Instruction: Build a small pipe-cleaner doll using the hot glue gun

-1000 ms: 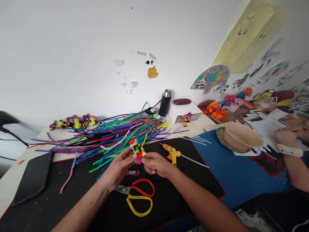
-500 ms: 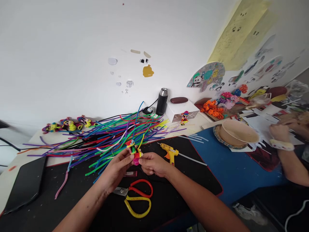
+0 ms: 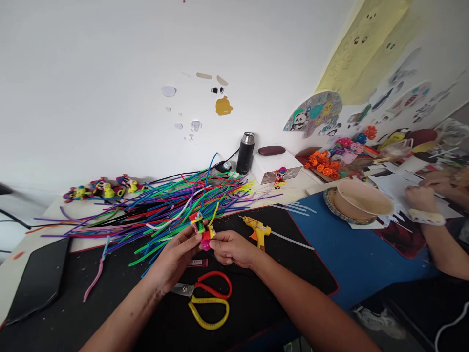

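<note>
Between my two hands is a small pipe-cleaner figure (image 3: 205, 235) in red, yellow, green and pink, held above the black mat (image 3: 293, 274). My left hand (image 3: 182, 249) has thumb and fingers closed round its left side. From the right, my right hand (image 3: 229, 248) pinches its lower edge. Just below lie scissors (image 3: 210, 298) with one red and one yellow handle, blades partly behind my left wrist. A yellow glue gun (image 3: 258, 231) with a clear glue stick rests right of my hands. Behind spreads a heap of colourful pipe cleaners (image 3: 172, 210).
Similar figures (image 3: 104, 187) lie at the back left, and one stands by a white box (image 3: 274, 164). A black flask (image 3: 245, 154) is beside the box. At right are a pink bowl (image 3: 362, 201) and another person's hand (image 3: 421, 198) over paper. A dark tablet-like slab (image 3: 40, 278) lies left.
The figure has tilted very slightly to the left in my hands. Otherwise my hands hold almost the same pose; the view has shifted a little.
</note>
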The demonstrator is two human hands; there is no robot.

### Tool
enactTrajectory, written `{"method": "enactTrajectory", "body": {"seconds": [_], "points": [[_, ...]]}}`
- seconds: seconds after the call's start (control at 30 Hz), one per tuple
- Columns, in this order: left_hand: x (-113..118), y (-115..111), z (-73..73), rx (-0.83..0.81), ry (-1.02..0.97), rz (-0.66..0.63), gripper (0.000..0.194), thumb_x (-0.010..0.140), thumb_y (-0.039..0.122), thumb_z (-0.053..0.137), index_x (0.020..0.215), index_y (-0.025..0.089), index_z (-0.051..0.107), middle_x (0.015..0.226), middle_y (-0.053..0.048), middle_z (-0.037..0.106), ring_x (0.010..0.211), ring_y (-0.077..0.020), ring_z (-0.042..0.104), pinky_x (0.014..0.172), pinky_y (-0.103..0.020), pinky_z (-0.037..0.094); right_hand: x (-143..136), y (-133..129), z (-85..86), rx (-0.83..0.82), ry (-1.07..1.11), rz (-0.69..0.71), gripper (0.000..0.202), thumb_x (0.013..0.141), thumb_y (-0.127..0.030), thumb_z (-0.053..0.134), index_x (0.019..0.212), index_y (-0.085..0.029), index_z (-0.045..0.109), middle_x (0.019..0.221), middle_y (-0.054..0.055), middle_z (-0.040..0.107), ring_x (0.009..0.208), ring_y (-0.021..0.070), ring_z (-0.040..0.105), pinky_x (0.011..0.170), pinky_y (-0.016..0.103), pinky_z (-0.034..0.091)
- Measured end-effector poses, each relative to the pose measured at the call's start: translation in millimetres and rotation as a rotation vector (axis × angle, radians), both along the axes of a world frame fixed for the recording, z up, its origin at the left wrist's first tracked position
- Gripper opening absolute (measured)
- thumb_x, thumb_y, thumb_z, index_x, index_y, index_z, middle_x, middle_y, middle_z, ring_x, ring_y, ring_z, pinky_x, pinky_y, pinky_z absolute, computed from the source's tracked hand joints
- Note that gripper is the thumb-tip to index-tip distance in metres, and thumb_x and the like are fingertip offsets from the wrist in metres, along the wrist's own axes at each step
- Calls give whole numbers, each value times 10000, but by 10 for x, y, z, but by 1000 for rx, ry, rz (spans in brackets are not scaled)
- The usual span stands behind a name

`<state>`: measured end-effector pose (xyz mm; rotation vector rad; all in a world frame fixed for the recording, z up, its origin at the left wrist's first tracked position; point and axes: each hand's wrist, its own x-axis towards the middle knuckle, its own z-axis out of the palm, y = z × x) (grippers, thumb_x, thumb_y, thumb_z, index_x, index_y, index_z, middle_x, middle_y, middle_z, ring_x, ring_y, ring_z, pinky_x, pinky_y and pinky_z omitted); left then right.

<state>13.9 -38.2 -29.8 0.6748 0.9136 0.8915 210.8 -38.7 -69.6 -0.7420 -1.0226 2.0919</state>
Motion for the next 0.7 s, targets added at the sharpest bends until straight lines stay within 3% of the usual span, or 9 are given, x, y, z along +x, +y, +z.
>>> {"method": "enactTrajectory", "body": {"seconds": [0.17,0.5,0.7], "points": [[-26,-14,-5,20,3,-8,507,741,476,916,1143,196,784,1278,-138,765,1253,-371,658,1020,-423,514,-1,0,-9,-4,12,-2,394,826,-505,848,920,-143,725,420,-147,357,354,54,307,430,262,153],[9,-18,72,78,83,-51,622,740,451,917,1293,239,726,1362,-115,732,1302,-346,631,1092,-404,464,-5,-10,11,-3,5,-5,406,825,-512,847,937,-133,754,415,-146,349,346,51,295,426,255,161],[30,-24,85,60,80,-20,684,692,460,942,1302,239,724,1292,-116,764,1274,-354,648,1084,-419,467,-10,-10,19,-3,3,-8,429,818,-518,849,962,-121,772,413,-147,344,347,48,291,423,252,157]]}}
